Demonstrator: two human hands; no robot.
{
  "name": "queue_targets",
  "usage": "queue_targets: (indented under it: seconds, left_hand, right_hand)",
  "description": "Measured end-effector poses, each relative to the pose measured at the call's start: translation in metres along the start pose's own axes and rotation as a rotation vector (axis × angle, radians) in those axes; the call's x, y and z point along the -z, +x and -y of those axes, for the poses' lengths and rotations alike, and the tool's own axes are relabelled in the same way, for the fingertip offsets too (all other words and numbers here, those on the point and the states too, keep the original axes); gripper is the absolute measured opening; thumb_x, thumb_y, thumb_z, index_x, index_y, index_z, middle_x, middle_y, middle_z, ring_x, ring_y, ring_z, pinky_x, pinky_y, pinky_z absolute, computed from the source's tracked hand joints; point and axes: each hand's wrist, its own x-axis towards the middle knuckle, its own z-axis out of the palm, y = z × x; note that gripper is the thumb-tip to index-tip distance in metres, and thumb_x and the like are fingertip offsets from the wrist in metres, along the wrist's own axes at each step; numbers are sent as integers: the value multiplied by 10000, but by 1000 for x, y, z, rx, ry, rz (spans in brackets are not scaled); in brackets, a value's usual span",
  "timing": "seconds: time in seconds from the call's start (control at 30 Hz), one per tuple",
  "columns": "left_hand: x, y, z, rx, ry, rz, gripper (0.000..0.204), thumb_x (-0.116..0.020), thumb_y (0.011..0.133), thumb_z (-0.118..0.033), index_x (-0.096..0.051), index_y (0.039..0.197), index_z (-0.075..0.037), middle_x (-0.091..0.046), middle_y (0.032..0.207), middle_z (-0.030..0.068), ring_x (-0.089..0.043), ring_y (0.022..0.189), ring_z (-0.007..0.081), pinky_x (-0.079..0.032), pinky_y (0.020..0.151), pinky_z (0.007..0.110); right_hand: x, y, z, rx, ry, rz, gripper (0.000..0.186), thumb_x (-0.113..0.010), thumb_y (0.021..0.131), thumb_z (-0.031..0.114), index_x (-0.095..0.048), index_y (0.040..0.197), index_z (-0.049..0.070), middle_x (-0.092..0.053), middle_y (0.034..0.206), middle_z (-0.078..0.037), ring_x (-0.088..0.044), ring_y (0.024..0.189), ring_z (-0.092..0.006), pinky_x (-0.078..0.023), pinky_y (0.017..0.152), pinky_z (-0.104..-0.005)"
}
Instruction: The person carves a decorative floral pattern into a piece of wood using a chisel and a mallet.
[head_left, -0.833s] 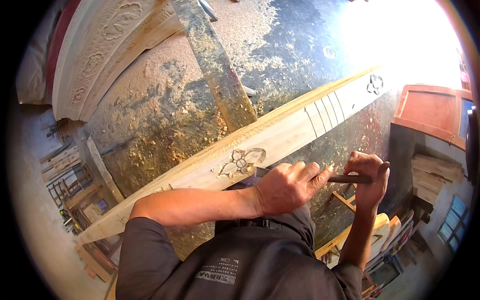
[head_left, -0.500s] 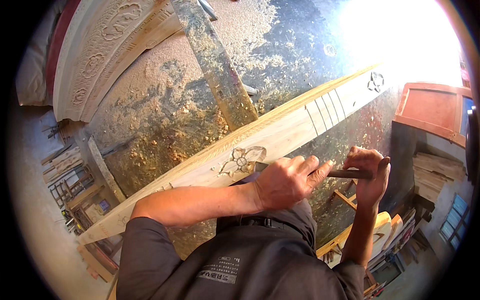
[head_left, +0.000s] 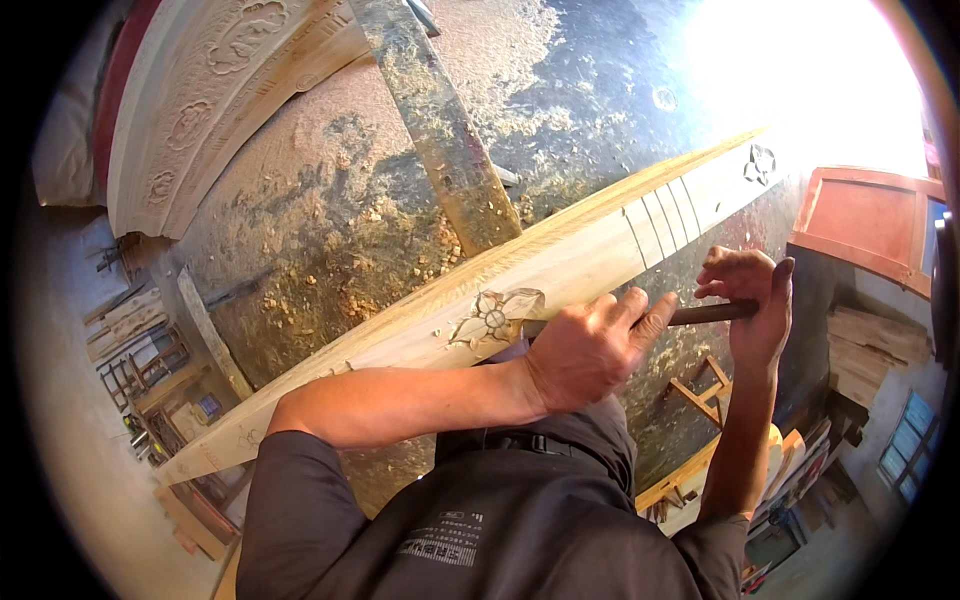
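Observation:
My left hand (head_left: 592, 350) is wrapped round a carving chisel (head_left: 700, 315), its fingers closed on the shaft. The short blade end emerges from the fist and meets the edge of a carved flower (head_left: 494, 316) with a round centre and pointed petals. That flower sits on the face of a long pale wooden beam (head_left: 590, 258), which slants from lower left to upper right. At the dark handle's butt, my right hand (head_left: 752, 305) has its palm against the end, fingers bent and apart, thumb raised. Small shavings lie around the carving.
Another carved wooden piece (head_left: 200, 110) curves along the upper left. A chip-covered plank (head_left: 440, 125) meets the beam's far side. Wood chips litter the dark floor. To the right are a reddish panel (head_left: 865, 225), stacked boards (head_left: 870, 345) and a small wooden frame (head_left: 705, 392).
Both hands and the chisel have shifted slightly right in the picture, the right hand also upward. The whole scene has shifted a little the same way. The left hand keeps its hold.

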Motion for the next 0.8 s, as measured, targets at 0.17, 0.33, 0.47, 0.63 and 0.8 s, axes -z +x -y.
queue_targets:
  seconds: [0.17, 0.33, 0.47, 0.63, 0.8]
  left_hand:
    - [-2, -3, -1, -36, 20, -15, 601, -672, 925, -102, -669, 1521, -23, -669, 1097, 117, -673, 759, 196, -601, 589, 326]
    - [0, -5, -3, -30, 30, 6, 635, -681, 914, -105, -669, 1547, -48, -697, 1107, 103, -696, 780, 200, -627, 631, 335]
    - [1, -3, -2, -24, 16, 13, 634, -683, 915, -105, -669, 1546, -47, -703, 1102, 107, -707, 797, 204, -633, 635, 342]
    - [2, -1, -1, 1, 8, 5, 623, -671, 919, -91, -673, 1540, -46, -707, 1093, 108, -731, 829, 218, -640, 641, 342]
    - [-2, -2, 2, -11, 22, -7, 629, -662, 927, -67, -655, 1556, -47, -700, 1095, 111, -740, 855, 221, -652, 653, 337]
  right_hand:
    - [1, -10, -2, 15, 9, -13, 884, -322, 1181, 692, -763, 1109, -70, -804, 1097, -225, -802, 941, -320, -676, 808, -459]
    - [2, -14, -7, 9, 35, -44, 886, -332, 1182, 685, -765, 1125, -86, -806, 1093, -218, -805, 943, -317, -685, 802, -456]
    - [-1, -13, -7, 23, 17, -30, 884, -335, 1182, 683, -762, 1149, -91, -806, 1102, -217, -802, 946, -312, -680, 809, -450]
    - [-3, -7, -3, -5, 15, 1, 891, -327, 1183, 690, -761, 1161, -87, -806, 1105, -219, -795, 1000, -314, -649, 887, -451]
    - [12, 12, 0, -14, 63, 126, 995, -204, 1172, 736, -767, 1193, -84, -810, 1155, -237, -792, 1065, -340, -624, 979, -486]
